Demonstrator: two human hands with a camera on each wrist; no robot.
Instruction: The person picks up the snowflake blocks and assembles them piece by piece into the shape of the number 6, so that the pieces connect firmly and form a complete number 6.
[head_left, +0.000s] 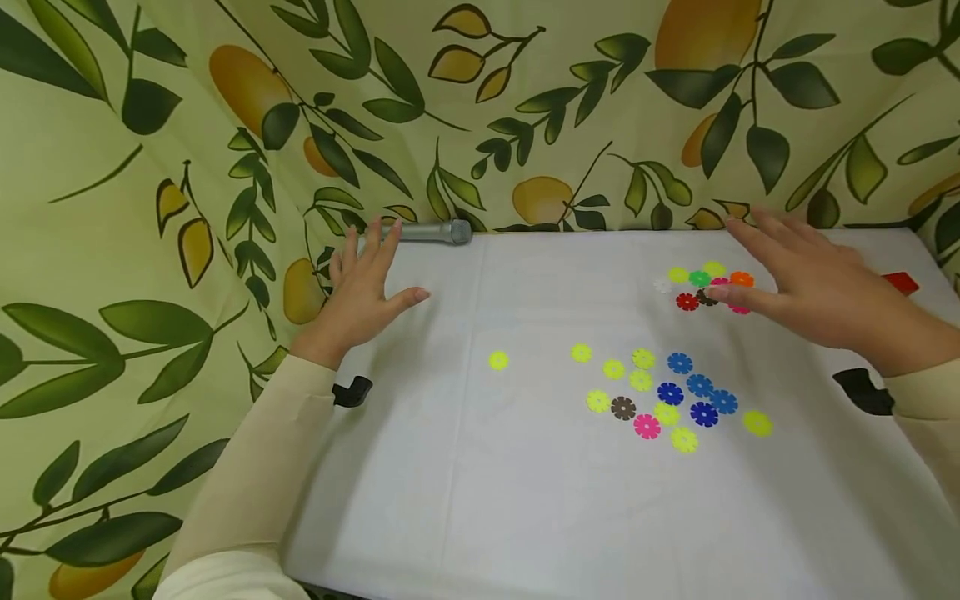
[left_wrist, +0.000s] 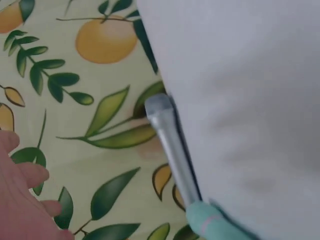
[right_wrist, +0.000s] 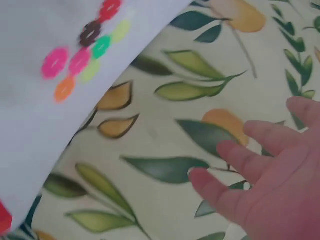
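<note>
My left hand (head_left: 358, 292) is raised over the left side of the white table, fingers spread, holding nothing. Just beyond it a silver microphone (head_left: 427, 232) lies along the back edge; in the left wrist view its lower part is mint green (left_wrist: 212, 220). On the right, my right hand (head_left: 817, 283) hovers with its fingers extended and nothing in them. It partly covers a small cluster of notched plastic discs, including a red disc (head_left: 687, 302) and a green disc (head_left: 700, 278). Nearer the middle lies a looser group with yellow, pink (head_left: 647, 427), brown (head_left: 623, 407) and blue discs (head_left: 680, 362).
A lone yellow disc (head_left: 498, 360) lies left of the group. By the right hand, a red object (head_left: 901, 283) sits near the table's (head_left: 525, 500) right edge, partly hidden. Patterned cloth (head_left: 465, 133) hangs behind and to the left.
</note>
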